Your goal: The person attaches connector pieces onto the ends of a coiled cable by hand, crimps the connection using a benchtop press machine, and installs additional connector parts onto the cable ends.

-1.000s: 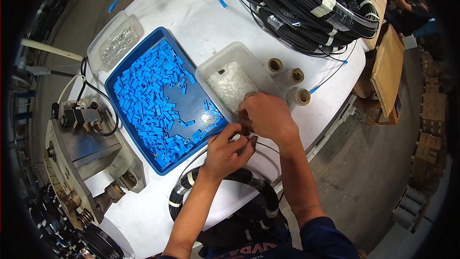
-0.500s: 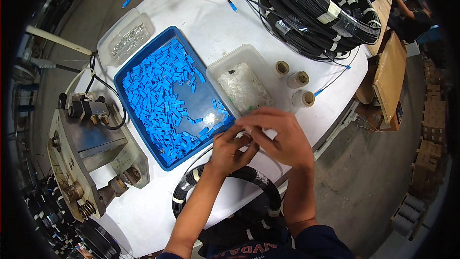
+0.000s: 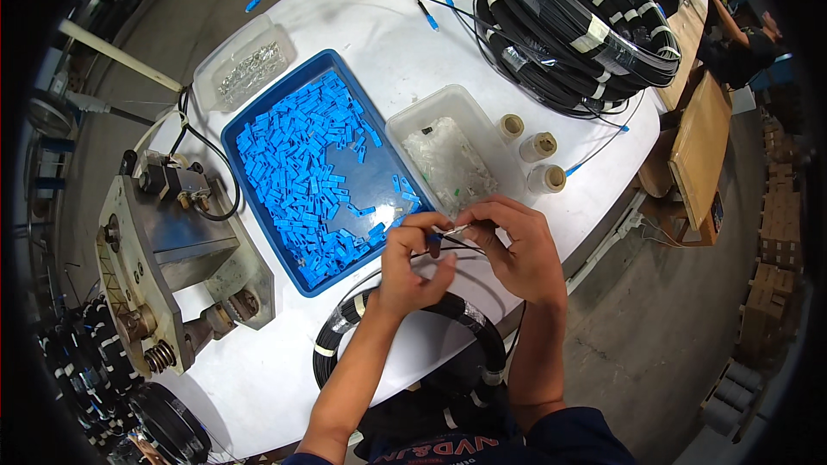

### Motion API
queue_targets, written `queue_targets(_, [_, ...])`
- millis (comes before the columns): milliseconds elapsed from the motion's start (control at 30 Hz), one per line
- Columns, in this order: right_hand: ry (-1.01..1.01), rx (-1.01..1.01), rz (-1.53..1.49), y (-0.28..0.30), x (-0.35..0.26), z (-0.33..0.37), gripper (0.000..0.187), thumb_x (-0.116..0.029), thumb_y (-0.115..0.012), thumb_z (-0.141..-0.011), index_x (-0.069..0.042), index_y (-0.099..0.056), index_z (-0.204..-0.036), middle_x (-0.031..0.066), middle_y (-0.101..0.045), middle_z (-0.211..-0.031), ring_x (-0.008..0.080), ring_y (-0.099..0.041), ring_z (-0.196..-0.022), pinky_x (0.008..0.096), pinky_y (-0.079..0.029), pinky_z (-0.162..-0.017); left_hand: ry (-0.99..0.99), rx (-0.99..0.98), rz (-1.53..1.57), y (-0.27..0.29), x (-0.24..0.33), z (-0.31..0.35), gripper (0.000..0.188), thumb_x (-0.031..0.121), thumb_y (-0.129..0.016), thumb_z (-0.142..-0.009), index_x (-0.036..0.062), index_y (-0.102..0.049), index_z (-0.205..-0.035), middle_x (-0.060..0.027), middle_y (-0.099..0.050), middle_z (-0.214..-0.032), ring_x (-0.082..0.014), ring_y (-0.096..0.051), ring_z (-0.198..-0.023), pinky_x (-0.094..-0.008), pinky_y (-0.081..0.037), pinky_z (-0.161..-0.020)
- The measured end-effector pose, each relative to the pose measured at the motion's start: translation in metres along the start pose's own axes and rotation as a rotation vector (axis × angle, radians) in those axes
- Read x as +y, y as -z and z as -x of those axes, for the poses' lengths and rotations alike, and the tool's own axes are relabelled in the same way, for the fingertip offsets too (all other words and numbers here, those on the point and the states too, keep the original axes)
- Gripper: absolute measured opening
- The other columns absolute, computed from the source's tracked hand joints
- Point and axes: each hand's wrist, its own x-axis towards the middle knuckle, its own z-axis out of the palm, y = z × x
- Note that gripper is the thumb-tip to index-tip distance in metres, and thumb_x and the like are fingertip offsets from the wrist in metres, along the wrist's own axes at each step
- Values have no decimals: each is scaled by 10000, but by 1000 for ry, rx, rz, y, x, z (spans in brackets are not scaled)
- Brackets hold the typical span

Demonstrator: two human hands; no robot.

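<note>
Both my hands meet over the table, just in front of the blue tray (image 3: pixel 326 286). My right hand (image 3: pixel 521 254) pinches a small whitish, slender piece (image 3: pixel 457 230) between thumb and fingertips. My left hand (image 3: pixel 409 263) has its fingers curled round a dark thin length of black cable (image 3: pixel 465 246), its index fingertip close to the whitish piece; its thumb stands lower, apart. A bit of blue shows between the left fingers, too small to name. Below the hands lies a coil of black cable (image 3: pixel 485 340), bound with pale tape and partly behind my left forearm.
Many blue connector housings (image 3: pixel 293 172) fill the tray. Behind are a clear bin (image 3: pixel 405 125) of translucent pieces and a box (image 3: pixel 207 77) of small metal parts. Three cardboard-cored rolls (image 3: pixel 539 146) stand right, large cable coils (image 3: pixel 577 43) behind. A metal press (image 3: pixel 185 250) stands left.
My right hand has drawn back from over the left fingers and turned, bringing the pinched whitish piece into sight. My left thumb has moved away from its fingers. The view has shifted slightly.
</note>
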Motion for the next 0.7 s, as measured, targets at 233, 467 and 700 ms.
queue_targets(233, [14, 110, -92, -16, 9, 6, 143, 82, -647, -851, 18, -669, -977, 113, -669, -895, 224, -671, -736, 287, -523, -671, 149, -3, -243, 12, 19, -6, 246, -26, -702, -854, -17, -674, -1098, -132, -701, -957, -189, -668, -834, -273, -522, -749])
queue_targets(467, [-13, 132, -216, -40, 14, 9, 270, 71, -637, -868, -21, -699, -1115, 84, -651, -925, 166, -641, -778, 261, -513, -683, 259, 62, -145, 22, 12, 0, 177, 8, -691, -881, -25, -669, -1054, -110, -688, -869, -155, -646, -766, -259, -508, -701])
queue_targets(700, [-115, 213, -327, -53, 15, 14, 264, 63, -630, -891, -2, -681, -1141, 81, -625, -955, 127, -617, -844, 237, -493, -750, 382, 92, -62, 19, 10, 4, 103, 53, -602, -966, -20, -606, -1039, -75, -662, -841, -100, -599, -729, -234, -484, -658])
